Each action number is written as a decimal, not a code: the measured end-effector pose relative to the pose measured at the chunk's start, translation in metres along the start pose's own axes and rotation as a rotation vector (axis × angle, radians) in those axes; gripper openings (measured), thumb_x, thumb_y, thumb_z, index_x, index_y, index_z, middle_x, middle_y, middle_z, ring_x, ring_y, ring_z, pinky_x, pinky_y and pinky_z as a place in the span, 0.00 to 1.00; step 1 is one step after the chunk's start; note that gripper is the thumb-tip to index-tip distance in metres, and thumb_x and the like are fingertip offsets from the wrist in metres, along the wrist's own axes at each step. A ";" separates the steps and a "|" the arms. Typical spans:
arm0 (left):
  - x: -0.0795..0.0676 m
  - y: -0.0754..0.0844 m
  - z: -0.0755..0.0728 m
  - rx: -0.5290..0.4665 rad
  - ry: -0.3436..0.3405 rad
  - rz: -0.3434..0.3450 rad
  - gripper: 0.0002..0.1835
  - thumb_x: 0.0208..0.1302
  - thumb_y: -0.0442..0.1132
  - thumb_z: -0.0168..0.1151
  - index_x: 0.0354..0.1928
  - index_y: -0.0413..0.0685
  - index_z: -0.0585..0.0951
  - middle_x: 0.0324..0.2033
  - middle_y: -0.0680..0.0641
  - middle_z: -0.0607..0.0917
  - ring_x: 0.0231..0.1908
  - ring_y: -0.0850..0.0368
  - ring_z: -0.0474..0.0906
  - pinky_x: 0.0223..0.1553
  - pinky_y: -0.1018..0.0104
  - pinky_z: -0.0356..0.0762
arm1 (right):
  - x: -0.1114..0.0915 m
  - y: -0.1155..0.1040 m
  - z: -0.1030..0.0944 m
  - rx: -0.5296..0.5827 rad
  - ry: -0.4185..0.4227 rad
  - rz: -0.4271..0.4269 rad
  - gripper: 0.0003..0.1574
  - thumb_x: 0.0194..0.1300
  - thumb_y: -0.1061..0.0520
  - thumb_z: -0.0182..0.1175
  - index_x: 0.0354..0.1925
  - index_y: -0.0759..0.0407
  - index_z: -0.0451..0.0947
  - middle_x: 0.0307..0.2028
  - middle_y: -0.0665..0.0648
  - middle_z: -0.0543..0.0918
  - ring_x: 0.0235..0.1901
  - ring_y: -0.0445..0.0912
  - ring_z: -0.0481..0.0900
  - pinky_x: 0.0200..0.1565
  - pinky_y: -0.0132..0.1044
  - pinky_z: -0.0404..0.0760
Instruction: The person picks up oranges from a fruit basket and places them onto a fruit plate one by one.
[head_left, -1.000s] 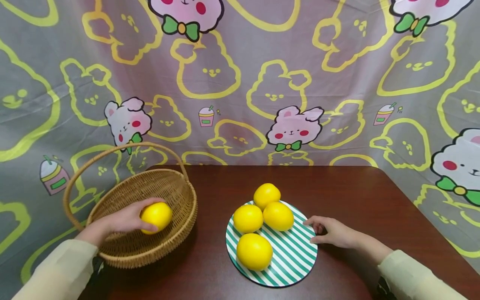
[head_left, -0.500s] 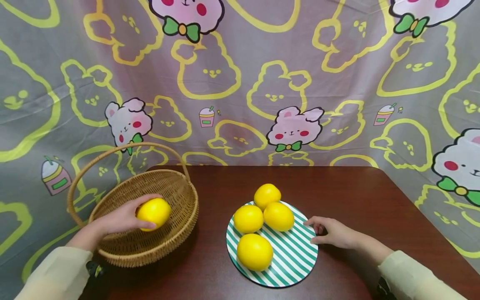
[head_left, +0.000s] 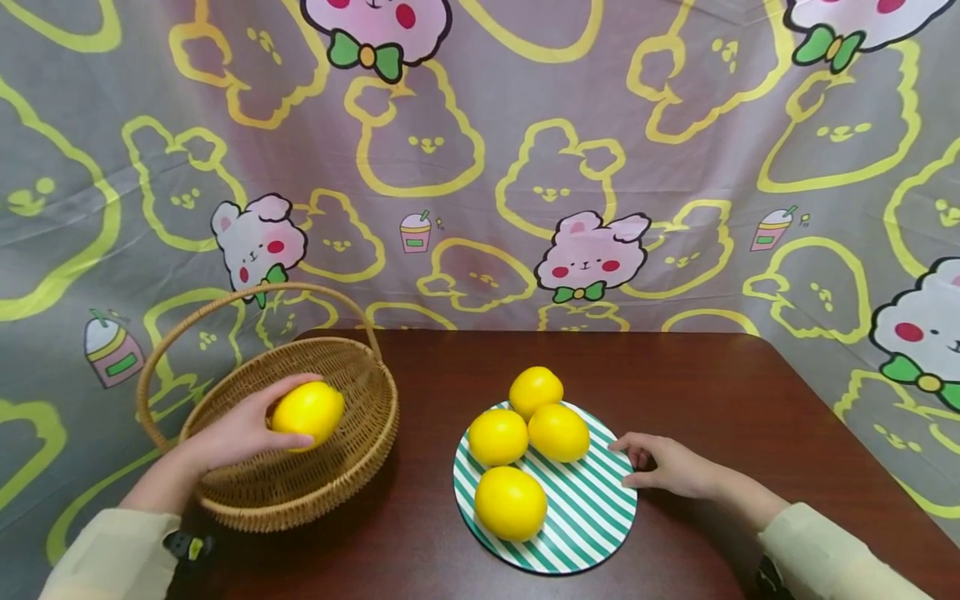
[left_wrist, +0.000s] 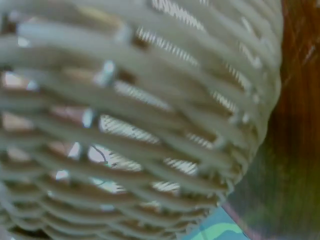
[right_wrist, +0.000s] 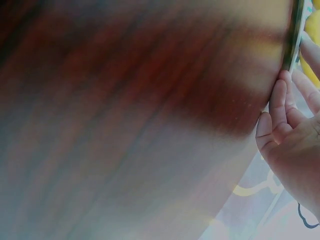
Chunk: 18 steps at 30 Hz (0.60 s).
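Note:
My left hand (head_left: 243, 429) holds a yellow lemon (head_left: 309, 414) between thumb and fingers, over the inside of a tilted wicker basket (head_left: 300, 512) at the left. In the left wrist view, the basket's weave (left_wrist: 150, 105) fills most of the frame and hides the hand and the lemon. A round green-and-white striped plate (head_left: 581, 521) bears several more lemons (head_left: 510, 503); the rearmost one (head_left: 536, 392) sits at its back rim. My right hand (head_left: 675, 468) grips the plate's right rim with thumb and fingers. In the right wrist view, this hand's curled fingers (right_wrist: 278, 102) lie against the rim.
The basket's tall arched handle (head_left: 262, 289) rises behind the left hand. Both basket and plate stand on a dark brown table (head_left: 712, 383). A printed curtain (head_left: 480, 167) with cartoon rabbits hangs close behind the table and along its sides.
My left hand, with the lemon in it, has risen slightly within the basket's opening. The right hand and the plate have stayed in place.

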<state>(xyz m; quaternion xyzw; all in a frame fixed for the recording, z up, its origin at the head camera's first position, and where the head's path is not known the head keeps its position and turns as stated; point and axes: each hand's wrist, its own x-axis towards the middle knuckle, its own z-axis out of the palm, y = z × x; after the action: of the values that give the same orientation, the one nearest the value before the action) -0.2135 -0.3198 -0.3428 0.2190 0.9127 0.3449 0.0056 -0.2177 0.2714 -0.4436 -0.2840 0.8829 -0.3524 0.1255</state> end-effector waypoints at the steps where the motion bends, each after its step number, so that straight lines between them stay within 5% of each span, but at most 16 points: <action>1: 0.000 0.001 0.000 -0.001 0.004 -0.002 0.42 0.54 0.44 0.74 0.69 0.47 0.65 0.59 0.37 0.73 0.45 0.47 0.74 0.41 0.51 0.73 | 0.000 0.000 0.000 0.003 0.000 0.001 0.26 0.63 0.54 0.66 0.57 0.61 0.73 0.32 0.49 0.73 0.32 0.40 0.69 0.33 0.33 0.70; 18: -0.005 0.026 0.007 -0.058 0.081 0.014 0.43 0.54 0.43 0.75 0.71 0.51 0.64 0.58 0.41 0.73 0.45 0.45 0.74 0.39 0.57 0.78 | 0.000 -0.002 0.000 0.000 0.004 0.012 0.26 0.62 0.54 0.67 0.56 0.60 0.74 0.32 0.49 0.72 0.32 0.41 0.69 0.32 0.33 0.69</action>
<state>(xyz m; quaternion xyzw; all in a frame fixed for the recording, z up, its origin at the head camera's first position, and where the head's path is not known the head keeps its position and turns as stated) -0.1971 -0.2999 -0.3328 0.2111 0.9003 0.3797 -0.0273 -0.2169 0.2706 -0.4421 -0.2781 0.8847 -0.3523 0.1258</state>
